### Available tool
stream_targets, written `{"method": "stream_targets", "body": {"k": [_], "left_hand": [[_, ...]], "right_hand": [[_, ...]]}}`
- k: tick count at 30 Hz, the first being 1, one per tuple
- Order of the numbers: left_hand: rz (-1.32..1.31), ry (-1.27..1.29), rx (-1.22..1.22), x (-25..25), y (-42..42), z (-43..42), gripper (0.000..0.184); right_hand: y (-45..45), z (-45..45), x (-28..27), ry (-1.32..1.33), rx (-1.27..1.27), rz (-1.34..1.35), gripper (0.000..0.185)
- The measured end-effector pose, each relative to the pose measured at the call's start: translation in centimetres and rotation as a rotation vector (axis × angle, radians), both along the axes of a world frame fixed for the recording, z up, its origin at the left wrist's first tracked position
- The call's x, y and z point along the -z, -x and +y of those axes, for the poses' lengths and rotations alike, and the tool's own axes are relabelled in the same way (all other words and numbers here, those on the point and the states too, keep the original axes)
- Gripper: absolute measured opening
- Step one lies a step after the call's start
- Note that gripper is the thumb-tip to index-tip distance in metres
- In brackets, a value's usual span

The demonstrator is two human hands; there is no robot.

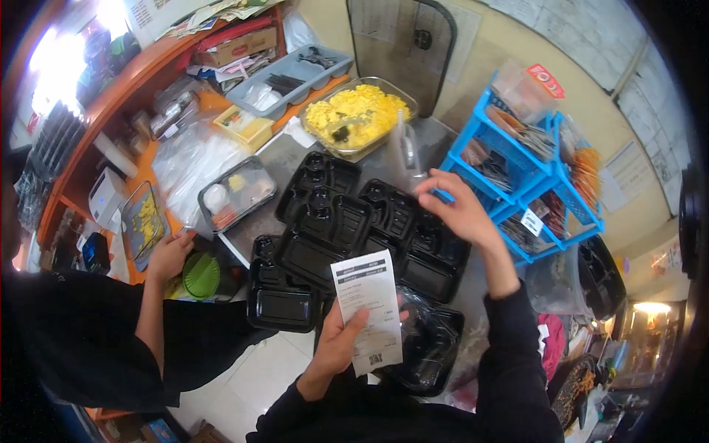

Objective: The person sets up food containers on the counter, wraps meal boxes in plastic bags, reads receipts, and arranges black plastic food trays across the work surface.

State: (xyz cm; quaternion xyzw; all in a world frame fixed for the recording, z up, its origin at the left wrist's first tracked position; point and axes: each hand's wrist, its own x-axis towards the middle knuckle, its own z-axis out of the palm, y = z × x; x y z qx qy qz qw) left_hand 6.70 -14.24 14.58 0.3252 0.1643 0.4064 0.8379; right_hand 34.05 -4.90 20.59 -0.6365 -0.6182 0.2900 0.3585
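Observation:
My left hand is closed on a long white printed receipt, thumb across its front. Out to the right, my right hand has curled fingers around the lower end of a clear plastic piece, whose exact kind I cannot make out. That piece stands upright beside a glass dish of yellow crumbled food. Under and between my hands lie several black compartment trays, overlapping on the metal counter. A plastic-wrapped stack of black trays sits near my body.
Blue stacked baskets with packets stand at the right. At the left, another person's hand is beside a lidded meal tray. A grey cutlery bin, clear bags and a green container are also on that side.

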Motion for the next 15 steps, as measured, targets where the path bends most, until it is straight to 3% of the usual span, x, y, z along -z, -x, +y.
{"method": "stream_targets", "body": {"k": [2, 4, 6, 7, 8, 10, 11, 12, 15], "left_hand": [[-0.005, 0.000, 0.017, -0.8, -1.6, -0.5, 0.043], [0.004, -0.025, 0.069, -2.4, -3.4, -1.5, 0.043], [-0.006, -0.067, 0.136, -4.0, -5.7, -3.3, 0.045], [-0.024, -0.070, 0.173, -4.7, -7.0, -4.5, 0.045], [-0.034, -0.063, 0.217, -5.2, -8.2, -5.8, 0.045], [-0.049, -0.092, 0.259, -6.0, -10.6, -8.7, 0.048], [-0.017, -0.125, 0.325, -6.7, -11.4, -9.8, 0.048], [0.008, -0.163, 0.388, -7.0, -12.0, -11.0, 0.049], [0.210, -0.478, 0.416, -5.8, -13.4, -14.5, 0.039]], "right_hand": [[1.9, -6.7, -7.3, 0.069, -0.247, 0.372, 0.025], [2.4, -12.4, -10.6, 0.115, -0.406, 0.662, 0.030], [2.6, -16.4, -11.8, 0.111, -0.353, 0.709, 0.029], [1.9, -17.4, -11.7, 0.055, -0.280, 0.464, 0.030], [1.5, -18.4, -11.0, 0.023, -0.138, 0.394, 0.030], [-1.3, -19.8, -6.9, -0.268, 0.018, 0.019, 0.032], [-2.3, -21.3, -6.0, -0.253, 0.092, 0.093, 0.036], [-3.4, -23.1, -6.1, -0.123, 0.097, 0.408, 0.038], [-6.3, -30.7, -5.8, -0.286, 0.288, 0.556, 0.029]]}}
